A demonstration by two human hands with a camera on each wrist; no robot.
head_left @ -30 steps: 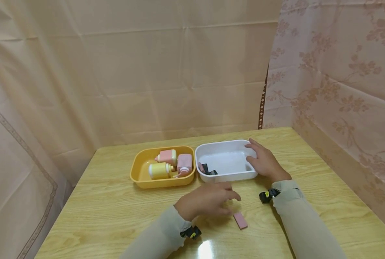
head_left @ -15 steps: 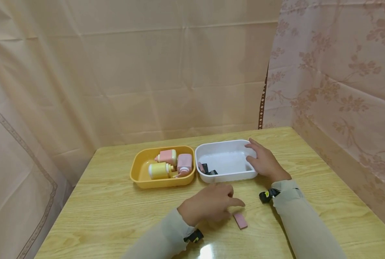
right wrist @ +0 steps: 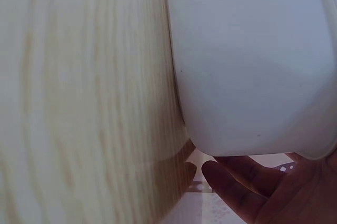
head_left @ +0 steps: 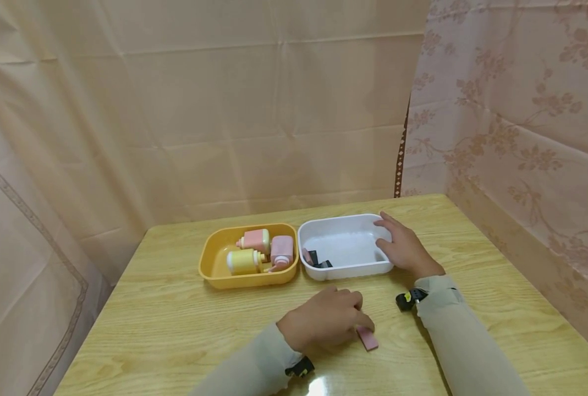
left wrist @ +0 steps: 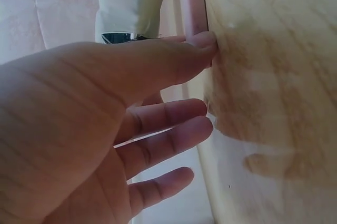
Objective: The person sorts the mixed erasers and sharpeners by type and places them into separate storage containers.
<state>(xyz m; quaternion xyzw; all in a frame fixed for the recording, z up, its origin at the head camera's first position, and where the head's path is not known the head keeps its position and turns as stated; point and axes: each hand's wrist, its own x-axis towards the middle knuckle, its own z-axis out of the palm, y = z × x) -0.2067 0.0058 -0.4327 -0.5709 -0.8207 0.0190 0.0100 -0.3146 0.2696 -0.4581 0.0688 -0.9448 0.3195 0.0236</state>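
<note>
Resting on the pale wooden table [head_left: 175, 319], the left hand [head_left: 323, 322] lies palm down near the front edge, its fingertips touching the small flat pink rectangular piece [head_left: 367, 337] that lies flat on the wood. The left wrist view shows one fingertip [left wrist: 202, 42] pressed against the end of that pink piece [left wrist: 196, 13], while the other fingers hang loosely bent beneath; nothing is pinched or lifted, so the hand is relaxed and only touches.

The right hand [head_left: 404, 250] holds the right end of the white rectangular plastic tub [head_left: 345, 220], fingers curled over its rim and the palm against its outer wall. From the right wrist the tub's smooth white wall [right wrist: 253, 60] fills the view, with fingers [right wrist: 231, 184] wrapped under its lower edge.

The white tub stands toward the back of the table, right of centre, and holds a few small dark and pink pieces [head_left: 316, 258] at its left end. Just beside it on the left, touching or nearly so, stands the yellow rectangular plastic tub [head_left: 214, 264], which holds three small toy bottles [head_left: 259, 253] in pink and pale yellow, lying on their sides. The pink piece sits on the bare wood well in front of both tubs. Pale pink curtains [head_left: 224, 110] hang behind the back edge and along the right edge of the table.
</note>
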